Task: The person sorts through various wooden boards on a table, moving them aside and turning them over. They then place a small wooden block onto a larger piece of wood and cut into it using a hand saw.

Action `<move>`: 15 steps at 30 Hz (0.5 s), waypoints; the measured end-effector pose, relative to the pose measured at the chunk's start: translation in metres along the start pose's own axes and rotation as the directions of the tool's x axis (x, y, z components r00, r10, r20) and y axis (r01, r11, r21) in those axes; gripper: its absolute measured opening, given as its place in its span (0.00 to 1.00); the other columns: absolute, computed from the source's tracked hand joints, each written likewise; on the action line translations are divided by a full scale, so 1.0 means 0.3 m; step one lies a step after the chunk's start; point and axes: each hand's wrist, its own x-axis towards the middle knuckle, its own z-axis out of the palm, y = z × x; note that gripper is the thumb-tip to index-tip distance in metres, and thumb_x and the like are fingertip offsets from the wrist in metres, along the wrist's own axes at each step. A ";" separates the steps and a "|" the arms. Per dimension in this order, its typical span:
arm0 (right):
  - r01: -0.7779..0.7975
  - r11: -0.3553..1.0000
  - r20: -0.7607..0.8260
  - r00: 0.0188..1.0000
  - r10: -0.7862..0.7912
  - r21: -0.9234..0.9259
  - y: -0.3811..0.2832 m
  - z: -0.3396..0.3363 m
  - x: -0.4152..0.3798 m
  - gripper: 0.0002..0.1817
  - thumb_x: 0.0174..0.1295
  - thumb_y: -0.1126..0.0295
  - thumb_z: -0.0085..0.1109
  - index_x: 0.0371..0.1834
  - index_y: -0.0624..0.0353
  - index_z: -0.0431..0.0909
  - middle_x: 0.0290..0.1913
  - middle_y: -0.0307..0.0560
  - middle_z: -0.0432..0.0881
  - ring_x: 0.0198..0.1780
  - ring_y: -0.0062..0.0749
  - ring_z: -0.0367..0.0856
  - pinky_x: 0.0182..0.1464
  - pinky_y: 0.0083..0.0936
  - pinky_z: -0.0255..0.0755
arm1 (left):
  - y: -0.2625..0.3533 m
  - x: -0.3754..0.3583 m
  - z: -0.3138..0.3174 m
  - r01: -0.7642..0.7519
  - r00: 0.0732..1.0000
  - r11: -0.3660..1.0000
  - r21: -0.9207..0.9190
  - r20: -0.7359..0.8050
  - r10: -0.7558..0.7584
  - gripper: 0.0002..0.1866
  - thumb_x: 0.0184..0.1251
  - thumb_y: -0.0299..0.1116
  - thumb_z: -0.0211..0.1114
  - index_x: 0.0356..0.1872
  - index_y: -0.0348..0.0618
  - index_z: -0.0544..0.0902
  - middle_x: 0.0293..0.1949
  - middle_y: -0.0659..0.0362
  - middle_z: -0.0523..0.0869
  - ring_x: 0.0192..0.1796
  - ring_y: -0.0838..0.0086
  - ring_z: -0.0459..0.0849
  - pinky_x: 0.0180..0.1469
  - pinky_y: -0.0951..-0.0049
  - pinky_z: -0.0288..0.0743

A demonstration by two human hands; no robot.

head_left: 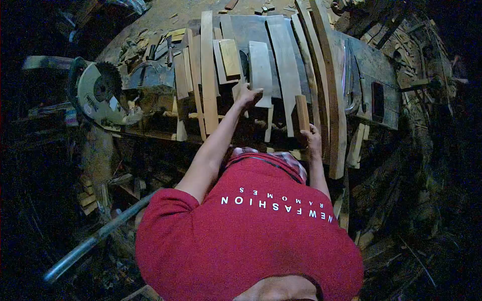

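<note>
My left hand is at the left edge of a short pale board, its thumb lying over the wood and its other fingers partly hidden. It appears closed on that edge. Lower and to the right, my right hand is closed round the near end of a short brown wooden block. Between the hands lies a longer grey-white board. Just beyond my left hand, a small yellowish block rests on another piece of wood.
Long wooden strips lie side by side across the workbench, with more long planks on the right. A circular saw with an exposed blade stands at the left. A dark phone-like rectangle lies far right. A metal pipe slants at lower left.
</note>
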 end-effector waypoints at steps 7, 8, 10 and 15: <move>0.031 0.999 0.004 1.000 -0.031 -0.033 0.018 0.009 0.008 0.19 0.46 0.71 0.60 0.43 0.61 0.72 0.33 0.39 0.76 0.30 0.22 0.74 0.32 0.19 0.69 | -0.032 -0.032 0.030 -0.215 0.901 0.966 0.146 -0.351 0.254 0.33 0.35 0.40 0.75 0.42 0.41 0.65 0.30 0.48 0.80 0.34 0.54 0.79 0.38 0.60 0.71; 0.033 0.999 0.006 0.999 -0.033 -0.035 0.006 0.009 -0.004 0.19 0.46 0.71 0.60 0.43 0.61 0.72 0.33 0.39 0.76 0.30 0.22 0.74 0.32 0.19 0.69 | -0.025 -0.036 0.035 -0.224 0.880 0.959 0.173 -0.387 0.275 0.31 0.35 0.37 0.73 0.41 0.40 0.66 0.29 0.48 0.80 0.34 0.52 0.79 0.37 0.58 0.70; -0.087 0.994 0.007 0.996 0.087 0.066 -0.113 0.040 -0.068 0.20 0.45 0.71 0.60 0.44 0.61 0.71 0.33 0.38 0.75 0.30 0.22 0.74 0.31 0.17 0.68 | 0.006 -0.066 0.007 -0.247 0.902 0.960 0.132 -0.330 0.277 0.28 0.38 0.32 0.71 0.41 0.41 0.64 0.33 0.46 0.77 0.39 0.49 0.76 0.39 0.56 0.69; -0.053 0.997 0.033 0.998 0.051 0.059 -0.081 0.030 -0.051 0.21 0.45 0.71 0.60 0.45 0.61 0.70 0.32 0.38 0.75 0.29 0.21 0.73 0.29 0.16 0.67 | 0.028 -0.097 -0.006 -0.276 0.920 0.959 0.068 -0.271 0.284 0.25 0.42 0.26 0.67 0.42 0.41 0.62 0.37 0.44 0.72 0.40 0.45 0.74 0.38 0.54 0.67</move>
